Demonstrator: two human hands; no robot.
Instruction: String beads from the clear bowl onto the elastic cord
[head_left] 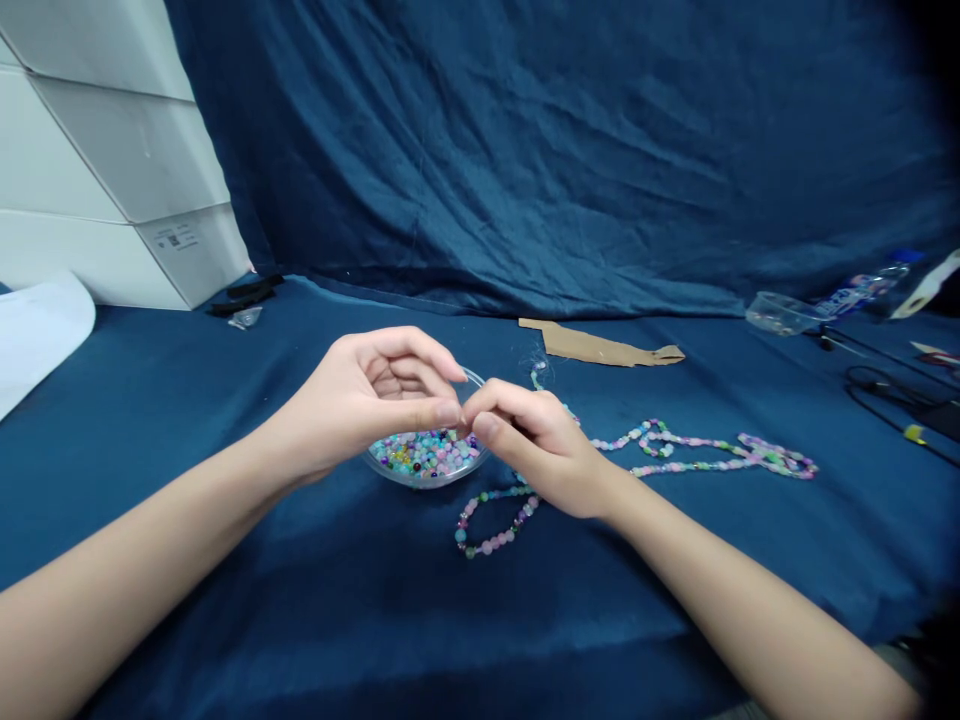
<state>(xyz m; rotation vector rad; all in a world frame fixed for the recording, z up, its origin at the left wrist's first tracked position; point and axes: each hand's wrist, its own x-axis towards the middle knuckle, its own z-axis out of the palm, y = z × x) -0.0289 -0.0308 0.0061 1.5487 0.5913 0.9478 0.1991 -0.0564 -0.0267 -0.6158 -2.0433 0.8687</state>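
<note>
Above a clear round bowl of small coloured beads, my two hands meet at the fingertips. My left hand has its thumb and fingers closed toward the bowl's right side, and what lies between the tips is too small to make out. The thumb and index finger of my right hand are pinched together beside the left thumb, their hold also hidden. A long strand of pastel beads loops out below my right hand and runs away to the right across the blue cloth.
Behind the hands lies a torn brown cardboard piece. A clear plastic container, a bottle and black cables are at the right. White boxes stand at the left, with a small plastic bag nearby.
</note>
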